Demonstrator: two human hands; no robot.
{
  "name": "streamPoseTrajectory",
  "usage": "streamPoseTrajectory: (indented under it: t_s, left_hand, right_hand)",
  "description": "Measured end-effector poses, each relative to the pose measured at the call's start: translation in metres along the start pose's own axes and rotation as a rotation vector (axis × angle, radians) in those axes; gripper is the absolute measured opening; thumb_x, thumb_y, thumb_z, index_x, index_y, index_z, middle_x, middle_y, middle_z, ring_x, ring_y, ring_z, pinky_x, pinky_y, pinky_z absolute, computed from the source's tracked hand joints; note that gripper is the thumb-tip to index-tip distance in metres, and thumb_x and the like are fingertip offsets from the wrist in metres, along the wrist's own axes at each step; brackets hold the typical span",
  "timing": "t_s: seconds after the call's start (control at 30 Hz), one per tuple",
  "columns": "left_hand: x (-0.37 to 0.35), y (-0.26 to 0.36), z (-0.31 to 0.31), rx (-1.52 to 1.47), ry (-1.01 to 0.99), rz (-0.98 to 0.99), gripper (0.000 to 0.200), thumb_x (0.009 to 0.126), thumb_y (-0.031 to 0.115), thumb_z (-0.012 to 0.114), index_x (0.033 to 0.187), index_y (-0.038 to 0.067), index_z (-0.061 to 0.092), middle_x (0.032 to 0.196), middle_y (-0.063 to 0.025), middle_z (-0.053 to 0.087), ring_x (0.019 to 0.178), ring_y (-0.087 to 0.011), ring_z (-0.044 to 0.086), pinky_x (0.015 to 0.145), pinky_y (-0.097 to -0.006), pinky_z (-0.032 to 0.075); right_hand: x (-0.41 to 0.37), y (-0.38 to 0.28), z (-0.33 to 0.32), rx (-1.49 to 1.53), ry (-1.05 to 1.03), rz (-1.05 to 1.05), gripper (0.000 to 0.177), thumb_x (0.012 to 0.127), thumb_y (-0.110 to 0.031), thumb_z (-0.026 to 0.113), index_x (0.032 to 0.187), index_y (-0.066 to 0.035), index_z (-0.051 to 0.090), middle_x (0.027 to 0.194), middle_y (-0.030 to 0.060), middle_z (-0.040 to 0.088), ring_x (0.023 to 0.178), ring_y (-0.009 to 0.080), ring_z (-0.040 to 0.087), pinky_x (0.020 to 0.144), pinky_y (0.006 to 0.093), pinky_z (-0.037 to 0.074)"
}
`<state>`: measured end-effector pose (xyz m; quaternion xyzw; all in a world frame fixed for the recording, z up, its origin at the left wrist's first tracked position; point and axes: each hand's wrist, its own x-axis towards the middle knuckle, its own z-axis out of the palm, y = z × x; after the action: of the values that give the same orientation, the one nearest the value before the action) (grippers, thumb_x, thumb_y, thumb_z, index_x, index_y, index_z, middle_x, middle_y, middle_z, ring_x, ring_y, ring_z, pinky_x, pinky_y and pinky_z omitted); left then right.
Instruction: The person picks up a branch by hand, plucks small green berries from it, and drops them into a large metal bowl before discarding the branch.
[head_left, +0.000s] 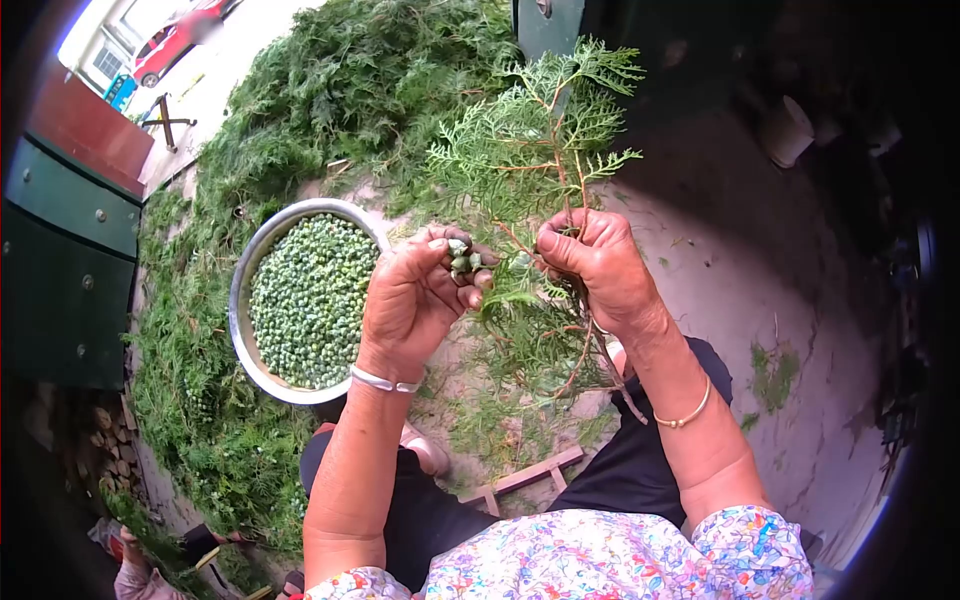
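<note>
My left hand (415,290) wears a white bangle and holds a few small green seed cones (464,262) between its curled fingers and thumb. Close by on the right, my right hand (600,260) grips the stem of a leafy evergreen branch (555,130). The branch's flat, scaly sprays fan out above the fist, and its bare stem hangs below. Beside my left forearm stands a round metal basin (240,318), filled with many loose green cones (310,300) like those in my fingers.
A large heap of cut evergreen branches (350,90) spreads behind and left of the basin. A wooden frame piece (525,475) lies between my legs. Dark green door panels (70,260) stand at left. Another person's hand (132,548) shows at lower left. A white bucket (787,133) lies at right.
</note>
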<state>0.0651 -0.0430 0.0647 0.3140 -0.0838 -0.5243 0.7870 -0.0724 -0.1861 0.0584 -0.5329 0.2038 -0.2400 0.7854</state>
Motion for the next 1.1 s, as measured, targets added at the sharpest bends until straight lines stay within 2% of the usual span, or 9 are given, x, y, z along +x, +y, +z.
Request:
streamPoseTrajectory:
  t_s: [0.03, 0.13, 0.2, 0.27, 0.3, 0.4, 0.6, 0.67, 1.1]
  left_hand:
    - [-0.001, 0.0, -0.002, -0.052, -0.046, -0.055, 0.013, 0.088, 0.011, 0.056, 0.093, 0.0, 0.056, 0.088, -0.017, 0.064, 0.077, -0.0278, 0.066, 0.062, -0.0316, 0.055]
    - [0.005, -0.007, -0.014, 0.035, 0.024, -0.068, 0.012, 0.086, 0.009, 0.058, 0.092, -0.001, 0.056, 0.086, -0.0148, 0.063, 0.081, -0.0281, 0.066, 0.064, -0.0332, 0.055]
    - [0.002, -0.014, 0.001, 0.068, 0.087, 0.048, 0.012, 0.084, 0.005, 0.059, 0.092, -0.002, 0.056, 0.085, -0.0118, 0.063, 0.078, -0.0252, 0.066, 0.063, -0.0327, 0.056]
    - [0.0, -0.013, 0.001, 0.316, 0.059, -0.029, 0.015, 0.082, 0.002, 0.058, 0.096, -0.004, 0.057, 0.085, -0.0091, 0.063, 0.075, -0.0209, 0.065, 0.062, -0.0315, 0.056]
    - [-0.003, -0.01, 0.005, 0.298, 0.023, -0.087, 0.02, 0.082, 0.001, 0.058, 0.1, -0.004, 0.058, 0.087, -0.0073, 0.063, 0.072, -0.0169, 0.064, 0.063, -0.0302, 0.056]
    - [-0.004, -0.014, 0.009, 0.254, 0.051, -0.13, 0.024, 0.081, 0.004, 0.059, 0.103, -0.004, 0.058, 0.088, -0.0092, 0.064, 0.074, -0.0186, 0.065, 0.062, -0.0339, 0.056]
    - [-0.006, -0.021, 0.003, 0.219, 0.047, -0.12, 0.02, 0.083, 0.008, 0.063, 0.1, -0.002, 0.059, 0.086, -0.0093, 0.064, 0.07, -0.0198, 0.065, 0.062, -0.0305, 0.055]
    - [-0.007, -0.015, -0.003, 0.21, -0.052, -0.218, 0.02, 0.083, 0.009, 0.065, 0.101, 0.002, 0.06, 0.084, -0.005, 0.064, 0.068, -0.0135, 0.062, 0.054, -0.0265, 0.052]
    - [-0.004, -0.027, 0.005, 0.246, 0.054, -0.12, 0.027, 0.08, 0.002, 0.064, 0.107, 0.002, 0.057, 0.085, -0.006, 0.065, 0.067, -0.0167, 0.065, 0.049, -0.0256, 0.049]
  right_hand:
    - [0.0, 0.0, 0.0, 0.0, 0.001, 0.0, 0.006, 0.083, -0.003, 0.065, 0.083, 0.0, 0.061, 0.064, -0.001, 0.058, 0.054, 0.0044, 0.049, 0.049, 0.0209, 0.041]
    - [-0.001, -0.001, 0.001, 0.0, -0.008, 0.008, 0.006, 0.083, -0.003, 0.066, 0.083, 0.0, 0.061, 0.064, -0.0007, 0.058, 0.055, 0.0046, 0.05, 0.05, 0.0207, 0.041]
    - [-0.002, -0.001, 0.0, -0.012, -0.031, 0.007, 0.006, 0.083, -0.003, 0.066, 0.082, 0.0, 0.061, 0.064, -0.0003, 0.059, 0.055, 0.0048, 0.05, 0.051, 0.0206, 0.041]
    - [-0.003, -0.003, 0.002, -0.023, -0.041, 0.0, 0.006, 0.083, -0.003, 0.066, 0.082, 0.0, 0.062, 0.065, -0.0003, 0.059, 0.056, 0.0047, 0.05, 0.051, 0.0205, 0.041]
    - [-0.003, -0.004, 0.003, -0.032, -0.052, -0.01, 0.006, 0.083, -0.004, 0.066, 0.082, 0.0, 0.062, 0.065, -0.0003, 0.059, 0.056, 0.0046, 0.05, 0.051, 0.0204, 0.041]
    - [-0.002, -0.003, 0.004, -0.041, -0.038, -0.009, 0.006, 0.083, -0.005, 0.066, 0.08, 0.0, 0.063, 0.065, -0.0006, 0.059, 0.056, 0.0042, 0.05, 0.051, 0.0203, 0.041]
    - [-0.003, -0.004, 0.007, -0.154, -0.057, -0.024, 0.008, 0.083, -0.005, 0.065, 0.078, 0.0, 0.063, 0.065, -0.0012, 0.059, 0.056, 0.0037, 0.05, 0.051, 0.02, 0.041]
    - [-0.003, -0.004, 0.007, -0.17, -0.071, -0.011, 0.007, 0.083, -0.005, 0.065, 0.079, 0.0, 0.063, 0.065, -0.0011, 0.059, 0.057, 0.0039, 0.05, 0.052, 0.0201, 0.041]
    - [-0.004, -0.003, 0.009, -0.218, -0.038, -0.044, 0.005, 0.082, -0.003, 0.065, 0.081, 0.001, 0.063, 0.065, -0.0019, 0.058, 0.056, 0.0033, 0.048, 0.052, 0.0201, 0.039]
